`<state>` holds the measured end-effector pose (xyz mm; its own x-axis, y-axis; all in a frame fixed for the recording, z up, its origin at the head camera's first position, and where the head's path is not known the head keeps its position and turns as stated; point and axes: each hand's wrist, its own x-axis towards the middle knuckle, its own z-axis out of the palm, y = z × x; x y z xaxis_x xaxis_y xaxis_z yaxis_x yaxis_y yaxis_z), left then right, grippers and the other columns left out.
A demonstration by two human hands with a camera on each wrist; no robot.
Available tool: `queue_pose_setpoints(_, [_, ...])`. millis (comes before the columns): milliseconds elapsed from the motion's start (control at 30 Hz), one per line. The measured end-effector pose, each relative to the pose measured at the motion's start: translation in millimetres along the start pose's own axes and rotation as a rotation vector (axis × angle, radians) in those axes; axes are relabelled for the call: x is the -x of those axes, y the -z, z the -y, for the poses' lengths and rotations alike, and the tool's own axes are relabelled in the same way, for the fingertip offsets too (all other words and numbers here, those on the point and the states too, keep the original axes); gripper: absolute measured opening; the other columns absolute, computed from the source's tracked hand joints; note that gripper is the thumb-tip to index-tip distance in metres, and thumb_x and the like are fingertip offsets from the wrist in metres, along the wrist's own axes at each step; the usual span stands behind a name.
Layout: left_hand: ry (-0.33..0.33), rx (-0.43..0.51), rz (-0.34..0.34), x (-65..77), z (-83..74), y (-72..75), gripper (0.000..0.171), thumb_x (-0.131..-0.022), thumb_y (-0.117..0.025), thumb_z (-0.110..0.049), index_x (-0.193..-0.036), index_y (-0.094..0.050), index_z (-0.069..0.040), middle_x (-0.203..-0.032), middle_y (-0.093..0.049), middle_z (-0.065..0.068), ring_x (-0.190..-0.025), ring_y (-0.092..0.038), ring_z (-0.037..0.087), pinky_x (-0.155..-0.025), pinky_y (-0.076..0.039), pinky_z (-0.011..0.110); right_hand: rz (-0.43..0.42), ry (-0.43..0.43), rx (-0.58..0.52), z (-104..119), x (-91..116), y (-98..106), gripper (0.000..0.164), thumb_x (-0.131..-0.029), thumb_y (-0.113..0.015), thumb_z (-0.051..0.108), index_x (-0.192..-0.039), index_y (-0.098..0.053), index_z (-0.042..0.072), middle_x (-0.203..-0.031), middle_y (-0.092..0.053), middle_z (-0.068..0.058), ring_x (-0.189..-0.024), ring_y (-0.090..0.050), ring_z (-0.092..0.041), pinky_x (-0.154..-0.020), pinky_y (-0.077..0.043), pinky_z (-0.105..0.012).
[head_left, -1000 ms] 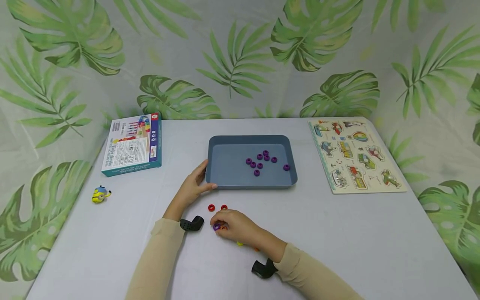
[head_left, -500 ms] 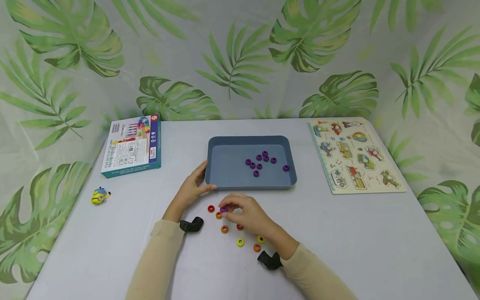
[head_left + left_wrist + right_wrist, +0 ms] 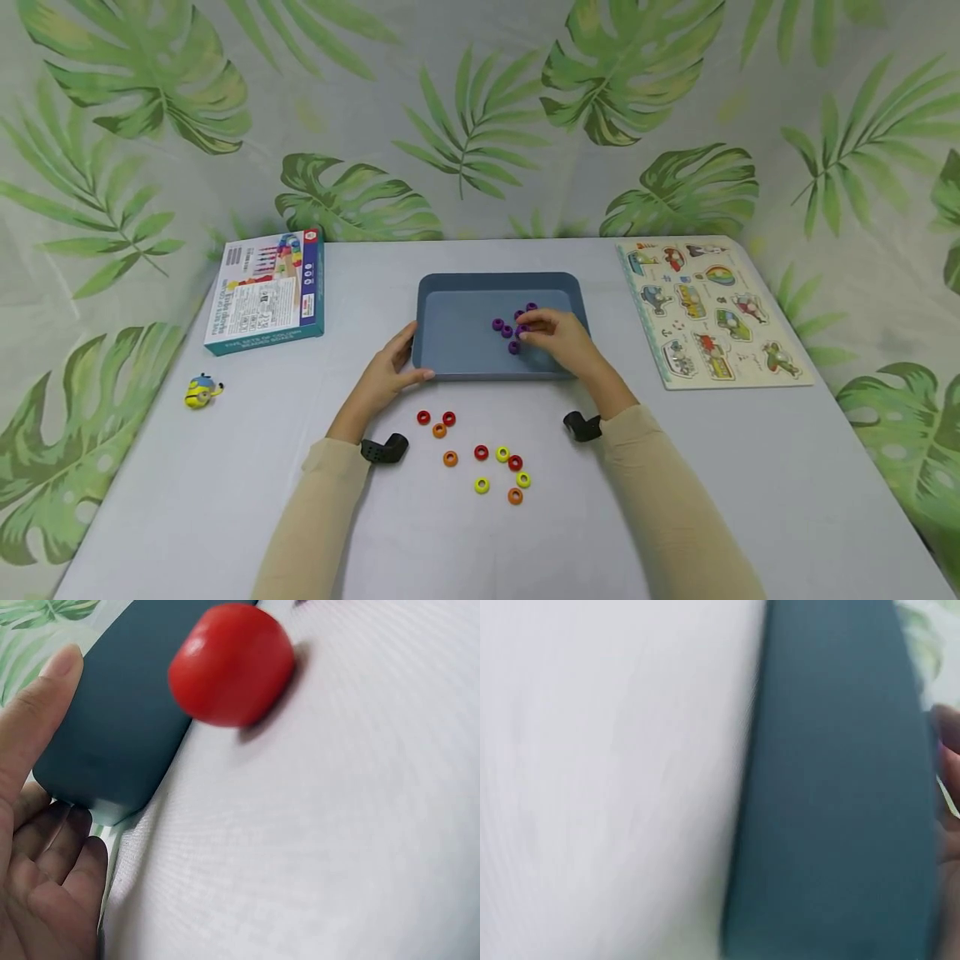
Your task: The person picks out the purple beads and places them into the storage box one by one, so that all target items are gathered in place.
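My left hand [image 3: 381, 385] holds the near left corner of a blue-grey tray [image 3: 457, 329], thumb along the front wall and fingers at the side. In the left wrist view those fingers [image 3: 82, 862] curl by the tray's end. Over the tray's right half, my right hand [image 3: 566, 343] pinches a purple bead [image 3: 523, 331] at its fingertips. Several other purple beads [image 3: 498, 324] lie in the tray, some hidden behind that hand. In the right wrist view the tray's wall [image 3: 832, 787] covers most of the fingers.
In front of the tray lie loose red beads [image 3: 423, 417], orange beads [image 3: 450, 458] and yellow beads [image 3: 482, 485]. A toy box [image 3: 262, 292] and a small yellow figure [image 3: 199, 391] are at the left. A picture puzzle board [image 3: 712, 312] lies at the right.
My right hand has picked up a purple bead from among the loose beads and carried it forward and right, over the tray. The left hand stays at the tray's corner.
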<state>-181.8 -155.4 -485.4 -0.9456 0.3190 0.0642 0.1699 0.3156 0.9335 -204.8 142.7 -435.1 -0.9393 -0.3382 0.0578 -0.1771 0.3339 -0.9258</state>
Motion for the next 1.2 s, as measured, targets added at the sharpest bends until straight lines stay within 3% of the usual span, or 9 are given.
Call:
queue_pose_setpoints(133, [0.007, 0.000, 0.003, -0.5, 0.2, -0.4, 0.086, -0.065, -0.067, -0.030, -0.133, -0.017, -0.017, -0.135, -0.015, -0.010, -0.120, -0.015, 0.005, -0.097, -0.019, 0.021, 0.049, -0.100, 0.117, -14.6, -7.8, 9.5, 0.026, -0.076, -0.059, 0.013, -0.100, -0.058, 0.004, -0.097, -0.056, -0.008, -0.085, -0.052, -0.016, -0.072, -0.044, -0.030])
queue_pose_setpoints(267, [0.002, 0.000, 0.001, -0.4, 0.8, -0.3, 0.085, -0.066, -0.067, -0.029, -0.133, -0.017, -0.017, -0.135, -0.015, -0.008, -0.120, -0.016, 0.007, -0.097, -0.019, 0.023, 0.080, -0.137, 0.182, -21.5, -11.7, 11.6, 0.022, -0.075, -0.061, 0.012, -0.096, -0.059, 0.005, -0.093, -0.057, -0.007, -0.083, -0.053, -0.016, -0.073, -0.043, -0.031])
queue_pose_setpoints(500, [-0.017, 0.015, 0.014, 1.4, -2.3, 1.6, 0.085, -0.066, -0.066, -0.028, -0.133, -0.016, -0.014, -0.136, -0.014, -0.005, -0.121, -0.015, 0.009, -0.098, -0.018, 0.024, 0.088, -0.102, 0.239, -26.5, -16.9, 8.1, 0.018, -0.073, -0.063, 0.014, -0.090, -0.061, 0.007, -0.080, -0.058, -0.005, -0.074, -0.051, -0.016, -0.064, -0.043, -0.028])
queue_pose_setpoints(767, [-0.013, 0.055, 0.004, 10.4, -30.3, 2.7, 0.080, -0.069, -0.065, -0.012, -0.132, -0.016, -0.003, -0.136, -0.014, 0.009, -0.122, -0.015, 0.018, -0.098, -0.017, 0.030, 0.120, -0.095, 0.298, -30.7, -23.7, 5.1, 0.019, -0.073, -0.063, 0.013, -0.092, -0.062, 0.010, -0.079, -0.057, -0.001, -0.073, -0.051, -0.014, -0.065, -0.042, -0.028])
queue_pose_setpoints(967, [-0.004, 0.047, 0.009, 5.6, -13.6, 2.4, 0.083, -0.068, -0.066, -0.018, -0.133, -0.016, -0.008, -0.136, -0.014, 0.003, -0.122, -0.015, 0.014, -0.098, -0.017, 0.029, 0.097, -0.075, 0.302, -25.5, -17.9, 7.2, 0.029, -0.075, -0.061, 0.020, -0.103, -0.057, 0.011, -0.093, -0.056, -0.002, -0.083, -0.050, -0.015, -0.073, -0.042, -0.031])
queue_pose_setpoints(1067, [-0.003, -0.043, 0.025, 4.2, -7.1, 3.8, 0.085, -0.067, -0.065, -0.030, -0.133, -0.015, -0.013, -0.136, -0.014, -0.002, -0.121, -0.016, 0.012, -0.097, -0.020, 0.027, 0.050, -0.007, 0.275, -10.8, -5.2, 15.7, 0.038, -0.078, -0.056, 0.027, -0.112, -0.050, 0.012, -0.107, -0.050, -0.005, -0.092, -0.047, -0.019, -0.078, -0.041, -0.034])
queue_pose_setpoints(1200, [-0.014, -0.259, 0.025, 9.9, -24.0, 14.8, 0.084, -0.070, -0.061, -0.040, -0.134, -0.012, -0.020, -0.136, -0.013, -0.004, -0.121, -0.018, 0.014, -0.097, -0.022, 0.033, -0.045, 0.149, 0.352, 21.5, 19.8, 40.8, 0.044, -0.082, -0.049, 0.032, -0.122, -0.041, 0.015, -0.122, -0.039, -0.004, -0.108, -0.037, -0.022, -0.087, -0.034, -0.038])
